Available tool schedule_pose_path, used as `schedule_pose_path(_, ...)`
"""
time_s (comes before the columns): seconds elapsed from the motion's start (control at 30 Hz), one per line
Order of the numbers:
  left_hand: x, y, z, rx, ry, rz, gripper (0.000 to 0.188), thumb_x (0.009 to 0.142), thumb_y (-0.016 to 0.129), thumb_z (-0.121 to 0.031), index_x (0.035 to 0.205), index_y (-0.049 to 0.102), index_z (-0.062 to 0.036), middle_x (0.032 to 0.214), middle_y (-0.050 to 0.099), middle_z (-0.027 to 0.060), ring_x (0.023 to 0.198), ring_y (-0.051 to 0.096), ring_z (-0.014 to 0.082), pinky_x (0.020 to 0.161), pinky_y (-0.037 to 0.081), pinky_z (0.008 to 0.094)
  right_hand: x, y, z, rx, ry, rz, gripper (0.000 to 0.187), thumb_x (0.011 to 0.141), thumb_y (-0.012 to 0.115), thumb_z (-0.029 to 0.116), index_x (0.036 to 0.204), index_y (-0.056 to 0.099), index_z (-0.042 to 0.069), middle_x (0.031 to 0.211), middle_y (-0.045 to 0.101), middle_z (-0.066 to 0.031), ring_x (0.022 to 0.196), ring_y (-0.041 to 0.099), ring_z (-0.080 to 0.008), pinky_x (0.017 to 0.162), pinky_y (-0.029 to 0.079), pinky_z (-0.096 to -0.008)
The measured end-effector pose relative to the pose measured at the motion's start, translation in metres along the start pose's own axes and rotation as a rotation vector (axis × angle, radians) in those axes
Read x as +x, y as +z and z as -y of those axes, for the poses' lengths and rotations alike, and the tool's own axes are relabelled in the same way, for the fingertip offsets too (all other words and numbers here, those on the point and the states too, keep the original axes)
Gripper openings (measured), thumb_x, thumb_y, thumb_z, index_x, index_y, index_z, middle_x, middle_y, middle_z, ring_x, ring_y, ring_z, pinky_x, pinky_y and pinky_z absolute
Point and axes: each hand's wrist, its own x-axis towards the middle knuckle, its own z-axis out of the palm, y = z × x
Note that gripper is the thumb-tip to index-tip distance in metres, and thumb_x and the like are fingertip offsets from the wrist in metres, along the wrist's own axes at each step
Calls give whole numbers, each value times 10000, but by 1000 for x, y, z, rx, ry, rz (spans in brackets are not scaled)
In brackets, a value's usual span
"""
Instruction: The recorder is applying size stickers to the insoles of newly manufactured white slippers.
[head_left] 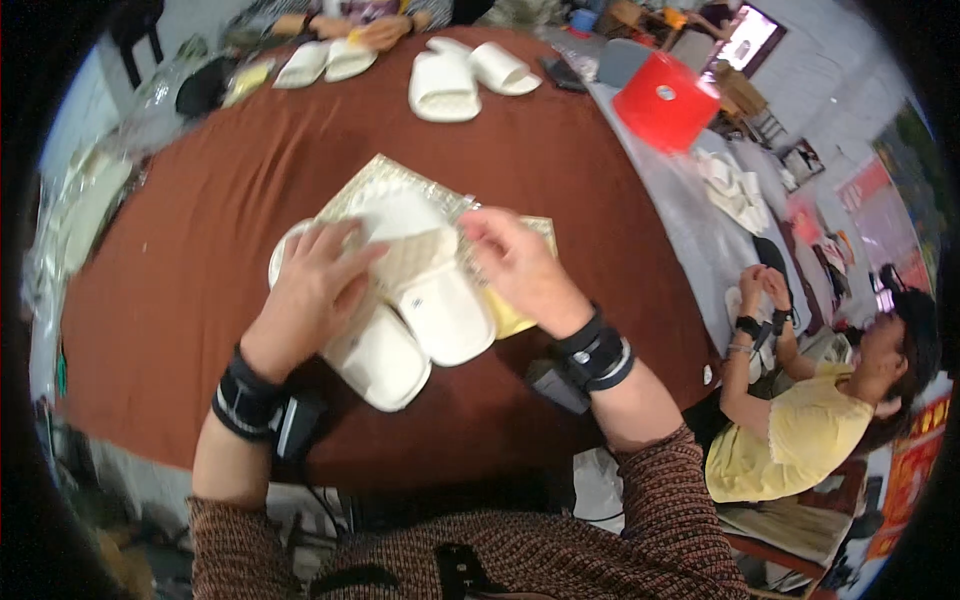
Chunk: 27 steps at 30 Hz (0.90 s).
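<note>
My left hand (pixel 312 285) splays over the slippers' (pixel 450 318) ten-o'clock side, probably steadying them; right hand (pixel 522 268) curls at two o'clock, can't tell if pinching.

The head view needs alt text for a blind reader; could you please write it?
A person's left hand is over one of two pale slippers, the right hand by the other, at a brown-covered table. Two more pairs lie toward the far edge; someone in yellow is at right.
</note>
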Motion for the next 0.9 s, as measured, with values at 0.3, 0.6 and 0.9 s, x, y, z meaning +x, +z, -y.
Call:
schedule_pose_path(0.3, 2, 0, 1, 15, -16, 19, 389, 814, 654, -50, 1188, 672, -156, 1281, 577, 145, 1188, 529, 358, 1007, 400, 464, -1, -2, 7, -159, -9, 172, 220, 908, 538, -9, 1096, 651, -20, 979, 659, -94, 861, 632, -146, 777, 509, -271)
schedule_pose_path(0.6, 1, 2, 1, 54, 7, 5, 309, 819, 672, -75, 1119, 700, -146, 1252, 582, 124, 1156, 542, 322, 994, 406, 474, -5, 6, 16, -94, -184, 188, 174, 873, 563, -6, 1015, 664, -1, 947, 648, -125, 851, 634, -270, 772, 507, -350)
schedule_pose_path(0.9, 1, 2, 0, 54, 14, -32, 280, 818, 680, -91, 1092, 710, -141, 1228, 596, 108, 1133, 554, 306, 982, 410, 455, -6, 24, 24, -228, -398, 248, 284, 819, 574, -9, 1083, 661, 47, 1019, 656, -107, 927, 581, -306, 872, 453, -400)
